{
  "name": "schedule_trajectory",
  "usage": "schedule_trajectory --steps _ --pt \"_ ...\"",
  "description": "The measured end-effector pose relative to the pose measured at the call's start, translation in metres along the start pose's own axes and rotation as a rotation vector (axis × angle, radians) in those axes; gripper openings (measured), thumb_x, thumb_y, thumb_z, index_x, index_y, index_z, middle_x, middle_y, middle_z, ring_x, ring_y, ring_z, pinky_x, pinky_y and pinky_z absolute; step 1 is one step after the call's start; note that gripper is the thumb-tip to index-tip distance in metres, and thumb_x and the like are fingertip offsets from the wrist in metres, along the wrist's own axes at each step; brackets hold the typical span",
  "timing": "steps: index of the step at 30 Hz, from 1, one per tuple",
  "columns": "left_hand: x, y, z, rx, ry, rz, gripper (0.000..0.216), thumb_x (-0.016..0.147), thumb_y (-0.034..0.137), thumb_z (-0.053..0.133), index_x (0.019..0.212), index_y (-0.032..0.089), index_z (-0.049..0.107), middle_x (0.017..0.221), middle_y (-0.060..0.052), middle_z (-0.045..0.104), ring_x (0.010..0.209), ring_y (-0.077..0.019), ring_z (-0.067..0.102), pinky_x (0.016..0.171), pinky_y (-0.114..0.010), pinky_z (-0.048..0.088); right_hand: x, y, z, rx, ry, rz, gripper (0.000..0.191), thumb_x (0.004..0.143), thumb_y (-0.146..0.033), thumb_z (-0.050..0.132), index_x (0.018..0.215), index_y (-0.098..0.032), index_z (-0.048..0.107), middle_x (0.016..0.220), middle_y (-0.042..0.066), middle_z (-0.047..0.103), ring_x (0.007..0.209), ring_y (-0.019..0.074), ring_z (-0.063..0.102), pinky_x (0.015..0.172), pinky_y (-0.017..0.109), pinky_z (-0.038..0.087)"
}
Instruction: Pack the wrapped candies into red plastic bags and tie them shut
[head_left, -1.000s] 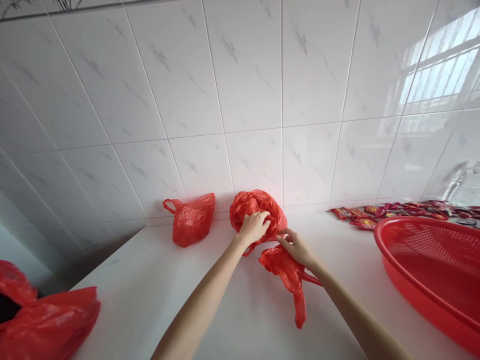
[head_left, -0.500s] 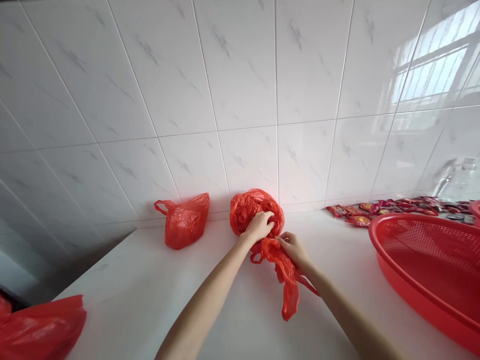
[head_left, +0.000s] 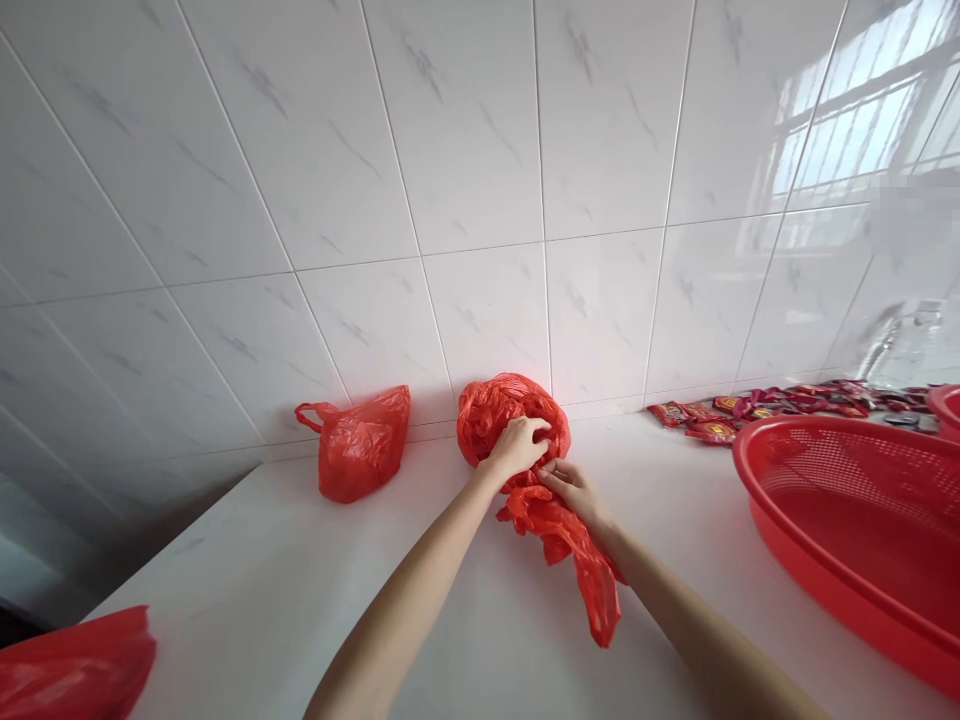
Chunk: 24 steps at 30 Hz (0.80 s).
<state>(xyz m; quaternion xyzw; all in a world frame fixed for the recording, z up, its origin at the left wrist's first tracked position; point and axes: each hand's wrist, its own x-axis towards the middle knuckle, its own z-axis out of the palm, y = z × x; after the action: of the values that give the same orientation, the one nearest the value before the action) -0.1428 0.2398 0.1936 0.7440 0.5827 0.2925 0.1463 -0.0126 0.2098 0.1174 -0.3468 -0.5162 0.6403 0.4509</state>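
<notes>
A bundle of crumpled red plastic bags (head_left: 487,410) rests on the white counter against the tiled wall. My left hand (head_left: 516,447) is pressed into its front, fingers curled into the folds. Just to the right and lower, my right hand (head_left: 576,492) pinches red plastic at the bundle's edge; its fingertips are close to those of my left hand. A loose twisted red plastic bag (head_left: 589,575) trails from the bundle toward me, passing beneath my right hand. Exactly which fold each hand grips is partly hidden.
Left of the bundle stands a small filled red bag (head_left: 364,450); another red bag (head_left: 82,660) lies at the near left. To the right are a large red plastic basket (head_left: 780,520), several small red packets (head_left: 712,430) and a clear plastic bottle (head_left: 919,340) by the wall.
My right hand has moved slightly left, closer to my left hand. The trailing bag's end has shifted right and hangs a little lower. The view has shifted slightly.
</notes>
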Motion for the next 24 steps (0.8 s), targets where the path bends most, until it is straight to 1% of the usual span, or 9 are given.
schedule_trajectory --steps 2,5,9,12,16,18,20,22,24 --pt "0.003 -0.001 0.000 -0.009 0.004 -0.012 0.032 0.082 0.003 0.064 0.109 0.017 0.077 0.116 -0.011 0.076 0.112 -0.0255 0.069 0.101 -0.037 0.052 -0.001 -0.005 0.000 -0.021 -0.001 -0.019 0.053 0.065 -0.068 0.076 0.066 -0.019 0.055 0.060 -0.002 0.059 0.053 0.0120 0.052 0.053 0.027 0.041" --pt "0.006 -0.002 -0.005 -0.031 0.016 -0.031 0.032 0.087 0.002 0.057 0.107 0.016 0.077 0.112 -0.010 0.077 0.105 -0.0223 0.072 0.097 -0.034 0.055 0.000 -0.006 -0.002 -0.060 0.036 -0.020 0.055 0.070 -0.068 0.073 0.058 -0.018 0.052 0.054 -0.002 0.053 0.050 0.0106 0.047 0.050 0.026 0.037" --pt "0.004 0.000 -0.012 -0.038 0.003 -0.045 0.034 0.088 0.001 0.054 0.107 0.017 0.077 0.110 -0.008 0.078 0.100 -0.0201 0.073 0.093 -0.031 0.056 0.006 0.003 -0.009 -0.089 0.114 -0.019 0.055 0.067 -0.070 0.073 0.066 -0.017 0.060 0.057 0.000 0.059 0.053 0.0144 0.053 0.051 0.028 0.040" --pt "0.000 0.003 -0.013 -0.018 -0.031 -0.048 0.035 0.087 0.002 0.055 0.111 0.017 0.076 0.112 -0.008 0.077 0.100 -0.0196 0.073 0.091 -0.030 0.057 0.010 0.010 -0.012 -0.107 0.139 -0.047 0.053 0.065 -0.068 0.075 0.065 -0.017 0.060 0.060 0.001 0.061 0.057 0.0155 0.054 0.052 0.027 0.040" --pt "-0.002 0.004 -0.010 0.048 -0.082 -0.032 0.037 0.085 0.004 0.060 0.117 0.018 0.073 0.120 -0.007 0.075 0.109 -0.0206 0.069 0.099 -0.031 0.053 0.009 0.009 -0.012 -0.108 0.098 -0.086 0.054 0.064 -0.070 0.074 0.069 -0.017 0.061 0.066 0.003 0.064 0.060 0.0167 0.056 0.055 0.029 0.042" --pt "-0.001 0.003 -0.008 0.103 -0.099 -0.033 0.040 0.083 0.002 0.061 0.118 0.019 0.072 0.125 -0.008 0.072 0.118 -0.0222 0.065 0.105 -0.033 0.049 0.008 0.007 -0.012 -0.116 0.078 -0.106 0.055 0.064 -0.071 0.073 0.067 -0.017 0.060 0.064 0.002 0.061 0.058 0.0155 0.053 0.055 0.028 0.041" --pt "0.001 0.002 -0.006 0.170 -0.125 -0.058 0.038 0.084 0.002 0.062 0.118 0.017 0.071 0.127 -0.011 0.069 0.123 -0.0241 0.060 0.107 -0.036 0.047 0.007 0.003 -0.010 -0.131 0.064 -0.129 0.056 0.064 -0.071 0.073 0.062 -0.018 0.056 0.060 0.000 0.057 0.057 0.0140 0.049 0.054 0.028 0.038" --pt "0.005 0.001 -0.002 0.237 -0.168 -0.106 0.029 0.089 0.011 0.064 0.118 0.016 0.068 0.126 -0.012 0.067 0.120 -0.0251 0.061 0.103 -0.041 0.050 0.005 0.000 -0.008 -0.142 0.050 -0.157 0.056 0.066 -0.071 0.072 0.060 -0.018 0.054 0.059 -0.001 0.054 0.057 0.0131 0.046 0.055 0.028 0.037" --pt "0.010 0.000 0.003 0.293 -0.218 -0.160 0.028 0.095 0.026 0.063 0.121 0.016 0.064 0.126 -0.011 0.064 0.112 -0.0245 0.063 0.095 -0.044 0.054 0.004 -0.002 -0.006 -0.143 0.034 -0.179 0.056 0.068 -0.071 0.071 0.060 -0.018 0.053 0.059 -0.001 0.053 0.058 0.0124 0.044 0.055 0.027 0.037"
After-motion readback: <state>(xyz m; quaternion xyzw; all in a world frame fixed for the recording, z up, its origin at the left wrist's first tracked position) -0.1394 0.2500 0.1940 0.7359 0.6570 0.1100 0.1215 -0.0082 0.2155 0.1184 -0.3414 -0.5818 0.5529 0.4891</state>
